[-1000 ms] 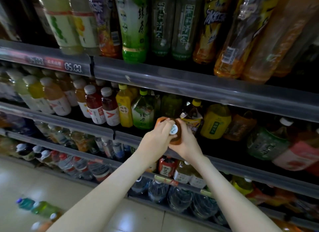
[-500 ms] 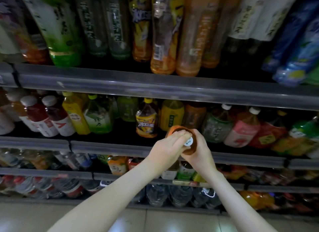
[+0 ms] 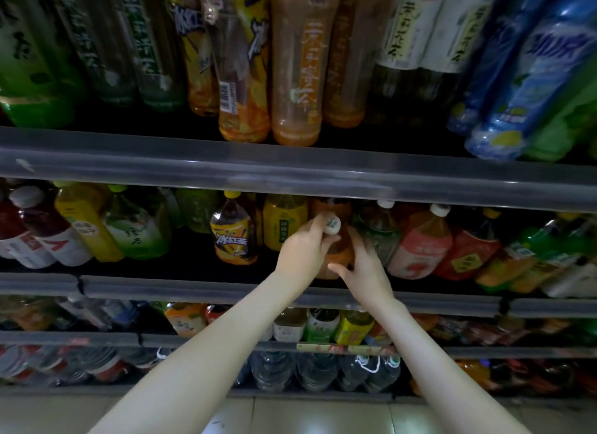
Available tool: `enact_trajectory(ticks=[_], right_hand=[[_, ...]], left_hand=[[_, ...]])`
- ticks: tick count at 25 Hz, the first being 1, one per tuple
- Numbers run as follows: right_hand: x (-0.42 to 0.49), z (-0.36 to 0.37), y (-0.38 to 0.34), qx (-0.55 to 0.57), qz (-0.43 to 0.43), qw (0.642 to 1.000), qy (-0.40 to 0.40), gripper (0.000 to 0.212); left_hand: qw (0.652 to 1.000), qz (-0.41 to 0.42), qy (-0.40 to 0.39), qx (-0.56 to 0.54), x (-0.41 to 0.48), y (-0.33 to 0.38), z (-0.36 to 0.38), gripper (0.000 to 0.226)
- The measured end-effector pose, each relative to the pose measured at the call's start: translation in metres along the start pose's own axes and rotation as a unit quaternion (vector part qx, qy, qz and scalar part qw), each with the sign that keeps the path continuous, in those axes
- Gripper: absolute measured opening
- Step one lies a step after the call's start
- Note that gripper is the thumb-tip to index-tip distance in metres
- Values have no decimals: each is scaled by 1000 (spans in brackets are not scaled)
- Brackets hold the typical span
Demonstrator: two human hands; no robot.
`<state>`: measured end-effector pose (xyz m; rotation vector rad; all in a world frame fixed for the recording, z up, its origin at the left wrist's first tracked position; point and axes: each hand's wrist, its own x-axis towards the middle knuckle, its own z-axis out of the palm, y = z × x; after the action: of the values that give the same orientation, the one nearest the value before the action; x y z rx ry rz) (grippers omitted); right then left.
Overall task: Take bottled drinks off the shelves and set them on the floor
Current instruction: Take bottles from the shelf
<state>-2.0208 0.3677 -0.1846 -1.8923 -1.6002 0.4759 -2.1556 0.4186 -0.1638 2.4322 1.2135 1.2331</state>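
Orange drink bottle (image 3: 339, 256) is at the middle shelf (image 3: 193, 286) front. Left hand (image 3: 302, 254) fingers clamp its neck, and right hand (image 3: 366, 272) fingers curl round its body. Dragged out carelessly, it could topple the tightly packed pink-labelled bottle (image 3: 420, 249).

Orange btl (image 3: 336, 259) hemmed in: yellow-label btl (image 3: 282, 223) just beside at 9 o'clock, green btl (image 3: 378, 236) just beside at 3, upper shelf rail (image 3: 290, 171) close over cap at 12. Open at 6, over lower rail (image 3: 193, 286). Dark free gap further at 9, past iced-tea btl (image 3: 234, 236).
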Motion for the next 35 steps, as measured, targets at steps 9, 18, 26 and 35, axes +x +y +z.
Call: enact_trajectory(ticks=[9,18,26,35], right_hand=[[17,-31,30,-207,-49,976,57,91],[54,-33,48,-203,-64,975,65,90],[49,-40,53,-247,-86,965,23,86],[32,-83,98,-181,39,976,116,65]], left_hand=[[948,-85,-236,195,13,10,29,113],[942,-115,-237,207,12,6,42,102],[964,-44,-205,166,-18,-11,30,88],[964,-73,-167,195,-17,11,57,79]])
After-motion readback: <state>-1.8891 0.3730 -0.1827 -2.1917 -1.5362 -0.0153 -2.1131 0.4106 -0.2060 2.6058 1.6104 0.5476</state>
